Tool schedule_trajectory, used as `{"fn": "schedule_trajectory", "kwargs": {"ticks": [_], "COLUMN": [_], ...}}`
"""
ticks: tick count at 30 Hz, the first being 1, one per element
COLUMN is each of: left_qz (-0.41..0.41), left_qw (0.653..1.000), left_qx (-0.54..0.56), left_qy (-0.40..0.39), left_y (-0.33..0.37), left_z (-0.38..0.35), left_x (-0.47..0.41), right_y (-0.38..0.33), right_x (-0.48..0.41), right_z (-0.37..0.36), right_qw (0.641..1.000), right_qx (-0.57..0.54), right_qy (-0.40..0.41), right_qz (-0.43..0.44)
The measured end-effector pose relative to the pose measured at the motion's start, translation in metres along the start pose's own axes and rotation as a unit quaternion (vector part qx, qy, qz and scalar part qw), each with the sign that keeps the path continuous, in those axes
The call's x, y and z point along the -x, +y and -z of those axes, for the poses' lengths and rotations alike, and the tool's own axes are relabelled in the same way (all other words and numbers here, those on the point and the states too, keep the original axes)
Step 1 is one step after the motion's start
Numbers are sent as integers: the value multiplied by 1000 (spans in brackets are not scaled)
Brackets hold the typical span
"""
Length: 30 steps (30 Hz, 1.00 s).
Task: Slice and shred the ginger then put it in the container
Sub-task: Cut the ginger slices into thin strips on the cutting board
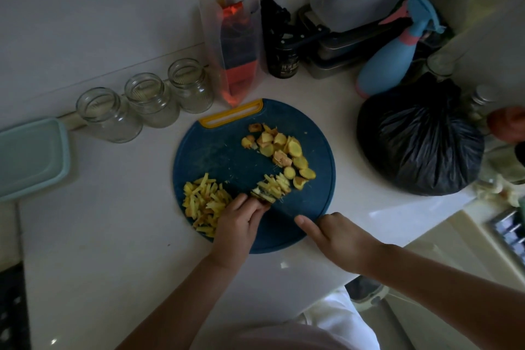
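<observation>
The left grip [241, 219] has its fingers curled down, their tips pressing the near end of a half-cut ginger stack [277, 185] on the round cutting board [221, 150]. That stack lies just beyond and right of those fingertips, its long axis slanting away to the right. The right grip [335, 233] is wrapped, forefinger stretched forward, round what I judge to be a knife [265, 196]. The dim blade reaches from it up-left to meet the left fingertips, crossing the stack. Finished ginger shreds [204, 202] lie left of and partly under the left grip, while uncut ginger slices [281, 148] lie farther beyond the stack. The teal-lidded container [31, 156] sits on the table [113, 221] well left of both, so the left grip is nearer.
</observation>
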<state>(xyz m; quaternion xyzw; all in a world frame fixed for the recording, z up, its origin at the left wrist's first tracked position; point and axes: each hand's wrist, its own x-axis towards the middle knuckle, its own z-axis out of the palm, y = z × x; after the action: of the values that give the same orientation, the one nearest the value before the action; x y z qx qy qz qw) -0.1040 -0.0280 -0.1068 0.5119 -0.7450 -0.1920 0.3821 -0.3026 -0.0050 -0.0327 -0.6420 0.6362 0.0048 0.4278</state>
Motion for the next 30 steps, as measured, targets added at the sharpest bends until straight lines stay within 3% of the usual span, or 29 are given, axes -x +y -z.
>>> {"fn": "schedule_trajectory", "kwargs": {"ticks": [22, 30], "left_qz": [6, 5], "left_qw": [1000, 1000], "left_qx": [17, 2], "left_qy": [-10, -11], "left_y": [-6, -6], "left_z": [-6, -7], "left_x": [-1, 0], "right_y": [-24, -50], "right_x": [-44, -54], "right_z": [14, 6], "right_qw": [995, 995], "right_qx": [-20, -82], "right_qy": [-94, -48], "right_qz": [-7, -34]}}
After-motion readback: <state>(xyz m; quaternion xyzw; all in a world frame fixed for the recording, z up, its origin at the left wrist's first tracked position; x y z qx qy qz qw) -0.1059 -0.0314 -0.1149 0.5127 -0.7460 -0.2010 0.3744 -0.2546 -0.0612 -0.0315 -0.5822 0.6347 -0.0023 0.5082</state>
